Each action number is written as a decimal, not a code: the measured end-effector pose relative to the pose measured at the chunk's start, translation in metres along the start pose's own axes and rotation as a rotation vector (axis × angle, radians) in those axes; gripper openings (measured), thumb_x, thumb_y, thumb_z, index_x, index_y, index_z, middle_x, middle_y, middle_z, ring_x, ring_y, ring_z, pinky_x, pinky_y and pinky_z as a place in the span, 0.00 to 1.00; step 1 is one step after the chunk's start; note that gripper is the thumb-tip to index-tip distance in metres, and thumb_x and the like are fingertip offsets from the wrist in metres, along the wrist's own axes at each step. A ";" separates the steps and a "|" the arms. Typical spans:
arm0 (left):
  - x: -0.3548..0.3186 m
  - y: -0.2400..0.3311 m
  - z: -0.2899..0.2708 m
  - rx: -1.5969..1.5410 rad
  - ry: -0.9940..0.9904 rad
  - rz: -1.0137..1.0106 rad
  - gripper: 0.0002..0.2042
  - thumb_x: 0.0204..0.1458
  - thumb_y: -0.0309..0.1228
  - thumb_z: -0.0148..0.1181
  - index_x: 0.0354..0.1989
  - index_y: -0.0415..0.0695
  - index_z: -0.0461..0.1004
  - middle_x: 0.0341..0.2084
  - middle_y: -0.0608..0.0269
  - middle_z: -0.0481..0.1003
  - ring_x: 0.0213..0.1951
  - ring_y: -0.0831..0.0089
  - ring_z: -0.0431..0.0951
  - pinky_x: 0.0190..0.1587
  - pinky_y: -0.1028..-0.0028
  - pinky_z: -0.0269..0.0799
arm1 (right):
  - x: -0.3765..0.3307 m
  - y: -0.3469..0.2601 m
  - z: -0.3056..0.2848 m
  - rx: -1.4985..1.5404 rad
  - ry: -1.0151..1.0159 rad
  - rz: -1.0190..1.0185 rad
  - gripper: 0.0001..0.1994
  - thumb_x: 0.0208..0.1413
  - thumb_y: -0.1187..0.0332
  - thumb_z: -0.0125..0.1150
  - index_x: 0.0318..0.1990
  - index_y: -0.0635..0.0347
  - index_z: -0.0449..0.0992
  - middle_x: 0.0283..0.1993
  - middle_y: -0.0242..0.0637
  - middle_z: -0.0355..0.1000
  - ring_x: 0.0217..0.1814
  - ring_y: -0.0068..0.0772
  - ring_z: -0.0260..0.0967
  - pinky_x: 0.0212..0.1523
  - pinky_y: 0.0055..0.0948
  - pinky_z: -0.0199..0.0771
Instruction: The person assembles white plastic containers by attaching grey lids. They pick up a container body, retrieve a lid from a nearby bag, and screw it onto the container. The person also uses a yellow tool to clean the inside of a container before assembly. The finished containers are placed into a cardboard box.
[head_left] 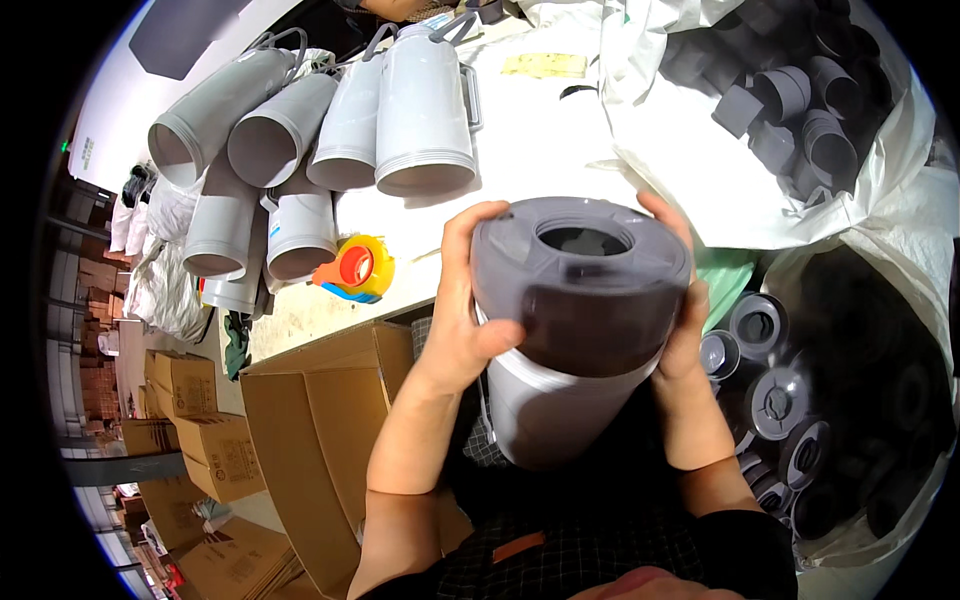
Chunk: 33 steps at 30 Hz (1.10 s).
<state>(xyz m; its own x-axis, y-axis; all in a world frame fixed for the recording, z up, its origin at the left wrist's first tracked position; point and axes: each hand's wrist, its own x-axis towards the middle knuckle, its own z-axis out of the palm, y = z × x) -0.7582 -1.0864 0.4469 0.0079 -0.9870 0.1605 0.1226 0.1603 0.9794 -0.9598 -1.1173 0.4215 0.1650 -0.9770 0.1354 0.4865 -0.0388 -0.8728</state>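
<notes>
Fingers of left hand (457, 325) and right hand (685, 335) grip the dark collar (590, 330). Grey jug (560, 410) below them: axis steep, ringed opening (585, 240) upward. Table (530, 130) beyond fingers; cartons (320, 420) leftward.

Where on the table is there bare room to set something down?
Widest: the patch of table between the grey jug bodies and the white sack, nearer than the yellow strip. Smaller: between the red-and-yellow tool and the left hand on the dark-topped jug. Crowded: the left end, under jug bodies; the right, under that sack.
</notes>
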 end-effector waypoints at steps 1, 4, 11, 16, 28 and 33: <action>-0.006 -0.005 0.002 -0.018 0.025 0.014 0.60 0.33 0.68 0.75 0.68 0.43 0.52 0.57 0.55 0.62 0.61 0.64 0.65 0.64 0.64 0.61 | 0.000 0.004 -0.004 -0.054 0.020 -0.019 0.54 0.48 0.26 0.61 0.69 0.63 0.55 0.64 0.48 0.64 0.67 0.40 0.63 0.69 0.37 0.60; -0.010 -0.019 0.006 -0.039 0.072 0.058 0.57 0.35 0.69 0.73 0.65 0.43 0.53 0.55 0.57 0.63 0.59 0.65 0.66 0.62 0.64 0.63 | -0.006 0.013 -0.006 -0.148 0.007 -0.057 0.48 0.55 0.23 0.44 0.65 0.61 0.60 0.58 0.43 0.67 0.62 0.36 0.66 0.65 0.36 0.64; 0.009 -0.013 -0.006 0.697 -0.007 0.647 0.42 0.30 0.50 0.81 0.53 0.43 0.65 0.50 0.51 0.66 0.57 0.53 0.66 0.63 0.51 0.60 | 0.004 0.026 -0.017 -0.533 0.056 -0.507 0.41 0.48 0.38 0.68 0.58 0.61 0.64 0.60 0.49 0.68 0.64 0.48 0.65 0.72 0.50 0.56; 0.011 -0.014 -0.008 0.714 -0.137 0.641 0.39 0.26 0.42 0.83 0.48 0.43 0.67 0.40 0.54 0.70 0.45 0.54 0.71 0.53 0.52 0.65 | 0.009 0.038 -0.046 -0.677 -0.254 -0.732 0.46 0.32 0.45 0.84 0.56 0.60 0.66 0.56 0.42 0.71 0.59 0.48 0.66 0.72 0.61 0.51; 0.026 -0.026 -0.008 0.807 -0.084 0.346 0.29 0.38 0.39 0.76 0.42 0.40 0.64 0.36 0.52 0.65 0.40 0.56 0.67 0.44 0.63 0.66 | 0.018 0.020 -0.022 -0.825 -0.248 -0.541 0.33 0.41 0.63 0.77 0.56 0.62 0.71 0.54 0.45 0.71 0.58 0.52 0.66 0.69 0.54 0.56; 0.041 -0.057 0.013 0.673 0.267 0.278 0.17 0.60 0.36 0.60 0.27 0.38 0.62 0.25 0.54 0.64 0.31 0.58 0.67 0.37 0.63 0.64 | 0.020 0.038 -0.003 -0.895 -0.145 -0.601 0.28 0.44 0.61 0.76 0.52 0.61 0.73 0.48 0.42 0.72 0.52 0.50 0.68 0.64 0.56 0.57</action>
<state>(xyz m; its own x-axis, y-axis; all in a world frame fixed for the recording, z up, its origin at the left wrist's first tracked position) -0.7774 -1.1357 0.3992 0.2000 -0.8653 0.4597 -0.5472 0.2906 0.7850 -0.9409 -1.1388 0.3897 0.2372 -0.7150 0.6577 -0.2699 -0.6988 -0.6624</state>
